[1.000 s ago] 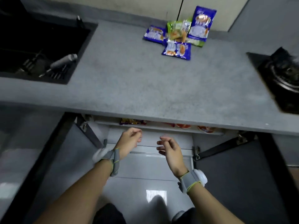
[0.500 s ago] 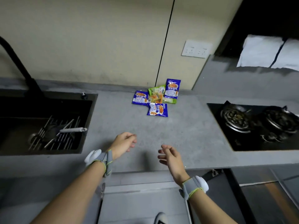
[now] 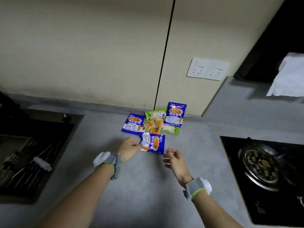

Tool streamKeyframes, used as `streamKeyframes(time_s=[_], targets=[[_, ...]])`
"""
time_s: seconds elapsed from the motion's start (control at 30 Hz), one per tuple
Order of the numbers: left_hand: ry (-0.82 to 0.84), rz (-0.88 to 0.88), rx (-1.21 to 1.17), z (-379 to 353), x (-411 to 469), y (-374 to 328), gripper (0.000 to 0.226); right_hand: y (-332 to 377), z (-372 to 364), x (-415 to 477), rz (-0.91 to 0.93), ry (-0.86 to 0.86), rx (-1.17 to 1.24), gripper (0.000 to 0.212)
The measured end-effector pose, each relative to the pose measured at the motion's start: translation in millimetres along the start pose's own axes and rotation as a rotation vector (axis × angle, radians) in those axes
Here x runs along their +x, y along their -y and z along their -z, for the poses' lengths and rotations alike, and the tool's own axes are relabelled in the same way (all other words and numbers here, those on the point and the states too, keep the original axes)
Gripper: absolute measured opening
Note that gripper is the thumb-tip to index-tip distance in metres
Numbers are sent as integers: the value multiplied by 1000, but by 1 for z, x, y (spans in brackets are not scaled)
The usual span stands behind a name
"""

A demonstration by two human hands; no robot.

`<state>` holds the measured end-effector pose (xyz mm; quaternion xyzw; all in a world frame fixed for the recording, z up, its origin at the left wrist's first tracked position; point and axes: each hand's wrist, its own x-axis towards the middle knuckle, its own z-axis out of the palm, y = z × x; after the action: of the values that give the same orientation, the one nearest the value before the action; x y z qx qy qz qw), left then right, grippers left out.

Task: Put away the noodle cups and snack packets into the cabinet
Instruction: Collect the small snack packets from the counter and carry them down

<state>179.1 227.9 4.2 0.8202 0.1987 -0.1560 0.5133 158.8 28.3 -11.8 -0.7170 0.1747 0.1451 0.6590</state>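
Several snack packets lie in a cluster at the back of the grey counter (image 3: 148, 186). The nearest blue packet (image 3: 153, 143) lies flat, closest to me. Behind it are a blue packet on the left (image 3: 132, 124), a small yellow-orange packet (image 3: 152, 125), a green packet (image 3: 171, 129) and a blue packet leaning on the wall (image 3: 175, 115). My left hand (image 3: 129, 148) reaches the nearest blue packet's left edge, fingertips touching it. My right hand (image 3: 175, 159) hovers just right of that packet, fingers curled, holding nothing. No noodle cups or cabinet are in view.
A black sink (image 3: 32, 155) with utensils and a white-handled tool (image 3: 42, 163) is sunk in the counter at left. A black gas hob (image 3: 263, 170) with burners sits at right. A double wall socket (image 3: 208, 69) is on the cream wall.
The view has risen from the open cabinet below the counter to the countertop. Both hands have moved up and forward to the nearest blue packet; the left now touches it.
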Motion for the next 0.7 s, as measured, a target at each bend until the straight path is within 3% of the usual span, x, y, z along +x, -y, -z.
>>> streamKeyframes(time_s=[0.03,0.17,0.23,0.37,0.47,0.57,0.7], targets=[[8,-9,55,-6,13,-2,13,5,5,18,3,-1,-5,11],[3,56,229,-36,53,-8,25,20,29,93,23,-22,-126,21],[-61,139,219,-48,70,-11,41,27,39,124,13,-49,-156,26],[-43,335,-29,-67,100,-18,69,40,47,184,36,-124,-170,35],[-60,365,78,-75,118,-17,89,51,49,229,34,-186,-156,53],[-119,374,138,-84,134,-12,79,54,48,269,17,-190,-128,67],[-4,358,49,-85,143,-3,60,52,40,286,-15,-209,-187,73]])
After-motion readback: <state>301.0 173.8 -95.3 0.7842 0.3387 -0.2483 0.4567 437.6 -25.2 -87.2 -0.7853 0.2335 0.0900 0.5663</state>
